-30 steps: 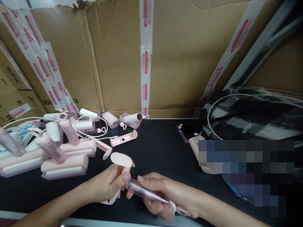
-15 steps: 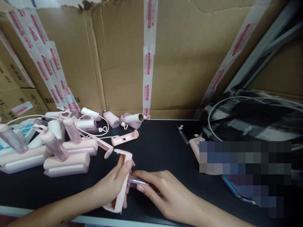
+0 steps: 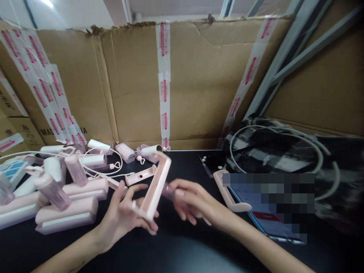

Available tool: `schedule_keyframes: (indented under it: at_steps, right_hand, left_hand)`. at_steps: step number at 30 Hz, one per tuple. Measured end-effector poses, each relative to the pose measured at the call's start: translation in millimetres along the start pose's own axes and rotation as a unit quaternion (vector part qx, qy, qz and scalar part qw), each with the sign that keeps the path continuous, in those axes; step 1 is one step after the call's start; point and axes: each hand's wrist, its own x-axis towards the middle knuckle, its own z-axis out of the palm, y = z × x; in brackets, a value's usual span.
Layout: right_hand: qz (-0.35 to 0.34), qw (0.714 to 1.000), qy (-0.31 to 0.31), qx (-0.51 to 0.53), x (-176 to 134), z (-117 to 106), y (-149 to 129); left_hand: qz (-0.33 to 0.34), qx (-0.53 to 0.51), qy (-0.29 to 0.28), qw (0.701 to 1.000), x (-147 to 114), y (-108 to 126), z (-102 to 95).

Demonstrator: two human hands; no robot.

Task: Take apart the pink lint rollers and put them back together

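A pale pink U-shaped lint roller frame (image 3: 156,187) is held up, tilted, between my hands. Its see-through pink handle (image 3: 168,192) sticks out on the right side, and my right hand (image 3: 190,199) is closed around it. My left hand (image 3: 127,210) has its thumb and fingers spread behind and below the frame; whether the fingers touch it I cannot tell. Another pink frame piece (image 3: 140,176), with a hole in its middle, lies just behind. Pink lint rollers (image 3: 66,214) with clear handles and loops lie to the left.
A phone (image 3: 264,216) lies at the right with a pink frame (image 3: 224,189) beside it. A small knife-like tool (image 3: 206,168) lies farther back. White cables (image 3: 231,148) run at both sides. A taped cardboard wall (image 3: 131,87) stands behind the black table.
The frame has been lifted and tilted with its handle in my right hand. My left hand has loosened and spread its fingers. The camera view has tipped upward.
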Motion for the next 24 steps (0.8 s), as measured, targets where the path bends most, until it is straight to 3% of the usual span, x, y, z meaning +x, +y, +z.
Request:
schedule_keyframes:
  at_steps: [2,5,10,12,15,17,19,21,22,24]
  right_hand:
    - [-0.004,0.996,0.037,0.082,1,1,-1]
    - [0.001,0.993,-0.014,0.115,-1,17,6]
    - [0.053,0.98,-0.171,-0.089,-13,30,9]
    - [0.065,0.964,-0.209,-0.148,-20,21,-1]
    - [0.061,0.959,-0.236,-0.143,-24,-2,-19]
    - [0.016,0.977,-0.168,-0.132,-14,-17,-28]
    - [-0.054,0.983,-0.017,-0.176,13,-31,-32]
    - [-0.085,0.939,0.107,-0.315,51,-42,-30]
    - [-0.074,0.897,0.149,-0.411,72,-47,-27]
    - [-0.049,0.87,0.182,-0.455,111,-52,-18]
  left_hand:
    - [0.048,0.054,0.025,0.997,2,-3,-3.0]
    - [0.065,0.129,0.049,0.988,3,-13,-3.3]
    - [-0.028,0.183,0.06,0.981,0,-9,3.0]
    - [-0.029,0.203,0.065,0.977,1,-2,2.2]
    - [-0.008,0.299,0.086,0.95,2,6,-2.2]
    - [0.0,0.414,0.087,0.906,2,10,-4.4]
    - [-0.013,0.51,0.09,0.855,0,13,-4.7]
    - [-0.035,0.567,0.096,0.817,-4,15,-3.4]
    - [-0.039,0.589,0.097,0.801,-6,15,-2.6]
    - [-0.024,0.636,0.086,0.766,-9,15,-1.6]
